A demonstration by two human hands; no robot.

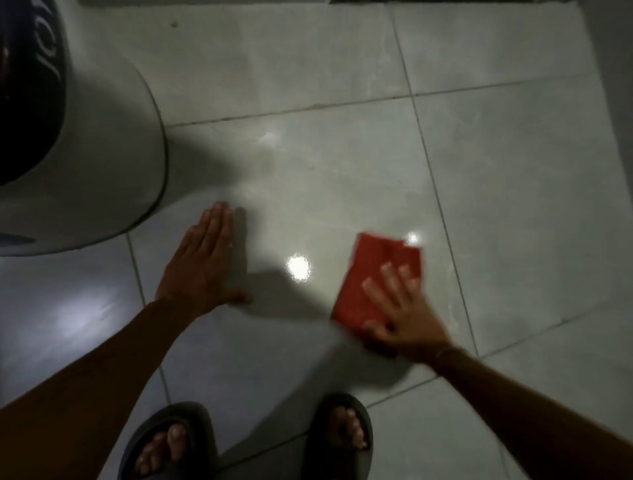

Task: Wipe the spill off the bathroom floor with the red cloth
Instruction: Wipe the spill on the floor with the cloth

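Note:
The folded red cloth (370,274) lies flat on the pale grey tiled floor (308,178), right of centre. My right hand (400,311) presses down on its near half, fingers spread over the fabric and thumb at its lower edge. My left hand (205,263) rests flat on the tile to the left, fingers together and pointing away, holding nothing. The floor between the hands is glossy with bright light reflections; I cannot make out a distinct spill on it.
A large pale rounded fixture (102,154) with a dark patterned top fills the far left. My two feet in dark sandals (246,442) stand at the bottom edge. A wall base (205,1) runs along the top, and grout lines cross the floor.

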